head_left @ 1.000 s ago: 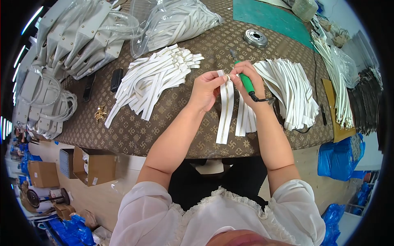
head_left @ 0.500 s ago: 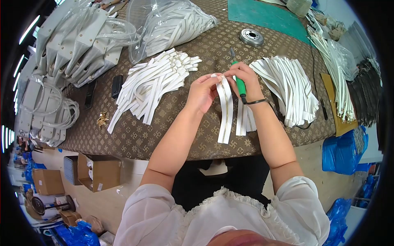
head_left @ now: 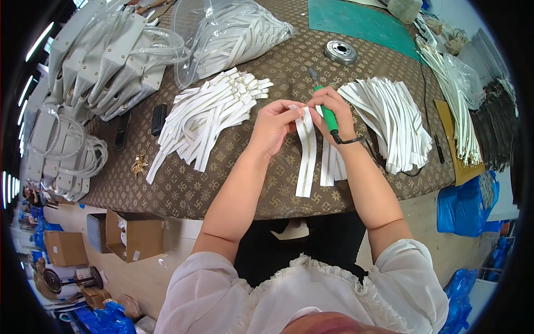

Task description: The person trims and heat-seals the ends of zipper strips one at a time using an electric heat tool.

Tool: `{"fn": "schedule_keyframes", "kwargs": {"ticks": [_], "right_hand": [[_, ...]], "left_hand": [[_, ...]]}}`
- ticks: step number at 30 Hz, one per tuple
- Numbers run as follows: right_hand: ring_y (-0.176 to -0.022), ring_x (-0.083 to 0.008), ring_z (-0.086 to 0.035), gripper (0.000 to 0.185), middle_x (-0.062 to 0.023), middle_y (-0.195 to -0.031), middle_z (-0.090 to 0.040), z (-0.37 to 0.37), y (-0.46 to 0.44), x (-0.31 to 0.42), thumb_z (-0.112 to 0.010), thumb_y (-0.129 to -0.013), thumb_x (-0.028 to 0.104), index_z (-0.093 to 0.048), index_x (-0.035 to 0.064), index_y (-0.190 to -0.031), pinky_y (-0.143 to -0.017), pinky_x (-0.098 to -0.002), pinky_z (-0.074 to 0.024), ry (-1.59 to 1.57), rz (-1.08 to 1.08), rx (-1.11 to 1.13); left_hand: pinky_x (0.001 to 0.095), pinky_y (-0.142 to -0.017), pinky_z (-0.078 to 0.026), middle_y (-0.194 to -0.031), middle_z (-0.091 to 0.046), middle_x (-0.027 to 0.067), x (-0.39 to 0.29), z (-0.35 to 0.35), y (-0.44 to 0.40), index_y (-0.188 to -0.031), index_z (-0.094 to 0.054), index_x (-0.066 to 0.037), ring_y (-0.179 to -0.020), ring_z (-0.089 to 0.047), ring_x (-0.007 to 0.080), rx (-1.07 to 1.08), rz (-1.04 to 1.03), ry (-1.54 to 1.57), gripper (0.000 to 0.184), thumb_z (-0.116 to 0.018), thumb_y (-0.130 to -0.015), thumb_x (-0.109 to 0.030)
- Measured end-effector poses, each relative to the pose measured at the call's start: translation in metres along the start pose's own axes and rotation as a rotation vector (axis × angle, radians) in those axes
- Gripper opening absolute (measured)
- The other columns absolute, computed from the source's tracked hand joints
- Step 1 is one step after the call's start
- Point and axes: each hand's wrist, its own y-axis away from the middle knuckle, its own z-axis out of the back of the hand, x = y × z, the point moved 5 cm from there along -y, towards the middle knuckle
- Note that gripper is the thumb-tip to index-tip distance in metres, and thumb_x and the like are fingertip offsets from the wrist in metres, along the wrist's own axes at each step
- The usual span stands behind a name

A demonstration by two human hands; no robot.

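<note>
A white zipper with a brass-coloured tooth line hangs down from my left hand, whose fingers pinch its upper end. My right hand is closed around a green-handled soldering iron, its metal tip pointing up and away and its black cord looping by the wrist. The right fingertips also meet the zipper's top end; what lies between them is too small to make out. Under the right forearm, more white zippers lie on the patterned tablecloth.
Heaps of white zippers lie left and right. Behind are a clear bag of zippers, a round metal part and a green mat. Grey bags and small brass pieces are at left.
Both hands stay together at the zipper's top end. The soldering iron has tilted slightly and the right wrist has shifted a little; the hanging zipper has moved slightly right.
</note>
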Motion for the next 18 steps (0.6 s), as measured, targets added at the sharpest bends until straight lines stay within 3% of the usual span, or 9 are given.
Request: {"fn": "schedule_keyframes", "kwargs": {"ticks": [5,14,18], "right_hand": [[-0.083,-0.0207,-0.055,0.013,-0.0062,-0.085,-0.054,-0.0003,0.0014,0.0026,-0.065,-0.071,-0.004,-0.059,0.0031,-0.081,-0.075,-0.0277,-0.0424,-0.074,-0.044,-0.027],[-0.080,-0.0212,-0.055,0.013,-0.0073,-0.085,-0.055,-0.0008,0.0028,0.0033,-0.067,-0.071,-0.002,-0.061,0.0029,-0.081,-0.073,-0.0288,-0.0437,-0.098,-0.049,-0.014],[-0.082,-0.0203,-0.055,0.011,-0.0070,-0.087,-0.055,-0.0023,0.0027,0.0039,-0.065,-0.074,-0.001,-0.060,0.0027,-0.083,-0.075,-0.0281,-0.0428,-0.070,-0.050,0.019]], "left_hand": [[0.0222,-0.064,-0.047,-0.087,-0.064,0.0038,-0.0054,0.0018,0.0000,-0.089,-0.063,-0.001,-0.072,-0.059,0.0085,-0.016,-0.104,-0.182,0.011,-0.066,-0.080,-0.008],[0.0189,-0.063,-0.042,-0.080,-0.060,-0.0005,-0.0005,0.0001,0.0012,-0.091,-0.062,-0.003,-0.070,-0.054,0.0057,-0.040,-0.052,-0.063,0.012,-0.065,-0.082,-0.011],[0.0182,-0.064,-0.040,-0.080,-0.057,-0.0023,0.0020,0.0006,0.0003,-0.094,-0.060,-0.003,-0.072,-0.051,0.0046,-0.054,-0.130,-0.134,0.013,-0.062,-0.085,-0.012]]}}
